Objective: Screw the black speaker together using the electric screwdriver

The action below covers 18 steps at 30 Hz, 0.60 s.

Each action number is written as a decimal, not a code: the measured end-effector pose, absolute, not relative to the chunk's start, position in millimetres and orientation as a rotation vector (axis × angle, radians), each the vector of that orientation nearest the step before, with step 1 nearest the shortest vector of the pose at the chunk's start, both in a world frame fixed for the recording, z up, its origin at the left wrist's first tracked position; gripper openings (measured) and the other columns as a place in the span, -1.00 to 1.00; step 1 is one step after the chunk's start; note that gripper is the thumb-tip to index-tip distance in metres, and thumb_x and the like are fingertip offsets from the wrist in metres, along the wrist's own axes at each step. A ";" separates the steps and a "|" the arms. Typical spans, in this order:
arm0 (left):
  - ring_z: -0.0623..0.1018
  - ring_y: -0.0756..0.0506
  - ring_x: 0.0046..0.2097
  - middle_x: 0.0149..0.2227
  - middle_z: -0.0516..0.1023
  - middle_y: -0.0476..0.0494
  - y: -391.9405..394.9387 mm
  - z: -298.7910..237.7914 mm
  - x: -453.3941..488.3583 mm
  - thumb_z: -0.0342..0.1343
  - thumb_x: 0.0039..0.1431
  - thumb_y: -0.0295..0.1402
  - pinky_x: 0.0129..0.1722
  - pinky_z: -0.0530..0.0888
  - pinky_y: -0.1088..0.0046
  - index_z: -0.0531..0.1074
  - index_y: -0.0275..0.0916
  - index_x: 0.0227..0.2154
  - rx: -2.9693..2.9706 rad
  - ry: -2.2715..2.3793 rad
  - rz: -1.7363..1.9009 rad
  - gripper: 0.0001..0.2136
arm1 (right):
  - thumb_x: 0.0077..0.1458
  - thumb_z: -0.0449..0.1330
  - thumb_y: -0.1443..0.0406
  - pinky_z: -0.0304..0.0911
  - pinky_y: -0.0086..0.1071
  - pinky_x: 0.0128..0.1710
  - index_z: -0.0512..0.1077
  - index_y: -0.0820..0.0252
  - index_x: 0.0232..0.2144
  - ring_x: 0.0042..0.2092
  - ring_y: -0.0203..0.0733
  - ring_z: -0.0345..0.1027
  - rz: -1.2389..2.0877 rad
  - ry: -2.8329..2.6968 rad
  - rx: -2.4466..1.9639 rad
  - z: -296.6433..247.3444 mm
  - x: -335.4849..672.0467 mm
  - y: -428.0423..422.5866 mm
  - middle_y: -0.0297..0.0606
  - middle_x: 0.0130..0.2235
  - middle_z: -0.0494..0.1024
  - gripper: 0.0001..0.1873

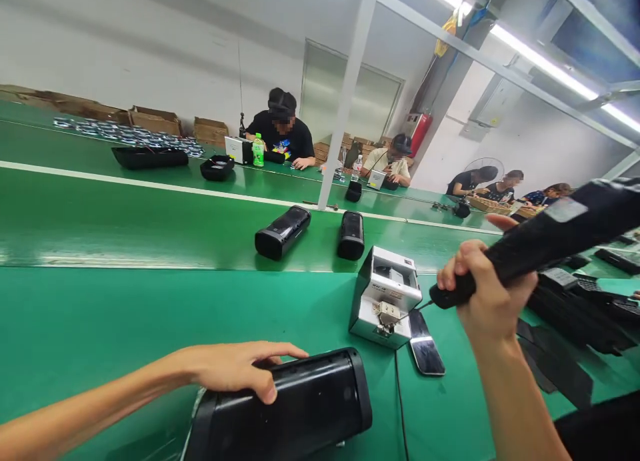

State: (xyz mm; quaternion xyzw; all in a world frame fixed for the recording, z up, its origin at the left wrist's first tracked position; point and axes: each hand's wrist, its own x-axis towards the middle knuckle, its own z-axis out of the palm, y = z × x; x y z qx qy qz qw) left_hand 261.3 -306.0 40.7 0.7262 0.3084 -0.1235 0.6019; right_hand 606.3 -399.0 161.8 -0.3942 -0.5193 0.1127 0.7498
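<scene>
My left hand [240, 367] rests on top of a black speaker housing [300, 407] that lies on its side at the near edge of the green bench, thumb on its front face. My right hand [487, 291] is raised and closed around a black electric screwdriver [545, 237], whose tip points left and down toward a small silver screw feeder box [385, 294]. A dark flat phone-like piece [425, 344] lies just right of the feeder.
Two more black speaker housings [283, 232] [351, 235] lie on the green conveyor belt [125, 221]. Black trays [150, 157], cardboard boxes [155, 121] and seated workers line the far side. Black parts [580, 314] are piled at the right. A white post [345, 94] rises mid-bench.
</scene>
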 end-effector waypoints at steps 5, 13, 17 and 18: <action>0.57 -0.39 0.17 0.18 0.61 -0.03 -303.9 44.3 250.8 0.23 0.05 -0.15 0.20 0.51 0.12 0.44 0.18 0.39 1.815 0.750 -0.321 -0.25 | 0.27 0.49 0.21 0.28 -0.34 -0.59 0.39 0.16 0.16 -0.60 -0.19 0.25 0.257 -1.216 -0.884 140.2 597.2 -371.8 -0.48 -0.49 0.33 -0.47; 0.18 -0.52 0.52 0.58 0.03 -0.30 -370.6 64.3 292.5 0.46 0.23 -0.22 0.44 0.28 -0.26 0.14 0.19 0.54 2.410 0.633 -0.130 -0.09 | 0.27 0.48 0.20 0.20 -0.39 -0.63 0.38 0.17 0.13 -0.63 -0.27 0.13 0.450 -1.198 -0.946 129.9 589.5 -375.6 -0.49 -0.52 0.26 -0.49; 0.15 -0.59 0.52 0.56 0.02 -0.51 -385.7 41.4 302.7 0.50 0.28 -0.17 0.38 0.33 -0.35 0.10 0.07 0.55 2.598 0.520 -0.080 -0.08 | 0.22 0.40 0.23 0.13 -0.40 -0.66 0.39 0.03 0.19 -0.64 -0.30 0.01 0.445 -1.146 -0.937 156.1 572.6 -406.8 -0.53 -0.53 0.18 -0.47; 0.18 -0.59 0.51 0.55 0.05 -0.53 -386.7 35.5 301.5 0.47 0.31 -0.15 0.37 0.35 -0.35 0.11 0.08 0.55 2.624 0.498 -0.015 -0.12 | 0.22 0.36 0.24 0.09 -0.39 -0.67 0.40 -0.03 0.20 -0.65 -0.30 -0.05 0.426 -1.137 -0.931 164.2 565.5 -414.0 -0.53 -0.54 0.14 -0.48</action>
